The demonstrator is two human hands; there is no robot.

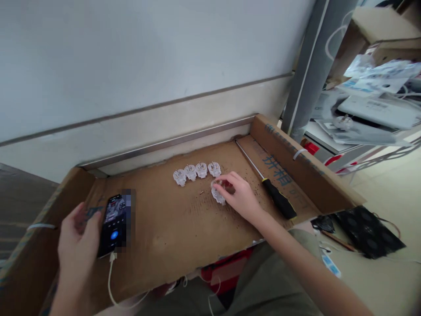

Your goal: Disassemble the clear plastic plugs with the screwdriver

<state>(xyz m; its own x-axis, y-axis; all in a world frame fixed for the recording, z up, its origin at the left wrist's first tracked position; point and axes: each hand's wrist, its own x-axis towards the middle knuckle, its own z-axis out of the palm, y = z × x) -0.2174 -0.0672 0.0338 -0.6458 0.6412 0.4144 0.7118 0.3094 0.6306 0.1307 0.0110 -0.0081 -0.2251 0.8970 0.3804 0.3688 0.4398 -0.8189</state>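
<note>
My right hand (238, 195) pinches a clear plastic plug piece (218, 196) between thumb and fingertips, low over the cardboard; the fingers cover part of it. Just behind it, several similar clear plugs with metal pins (190, 172) form a row. A small metal pin (201, 192) lies left of the held plug. On the left, my left hand (79, 237) is open, thumb and fingers apart, beside a smartphone (110, 226). Its thumb is close to the phone's left edge; whether they touch I cannot tell. The phone's screen is lit and a white cable (111, 272) runs from its lower end.
A long screwdriver (278, 199) with a black and yellow handle lies right of my right hand. Cardboard walls (296, 160) border the work surface (164, 237), with a pale panel behind. Further right are bagged items (378, 109) on a shelf and a black fan panel (368, 230) below.
</note>
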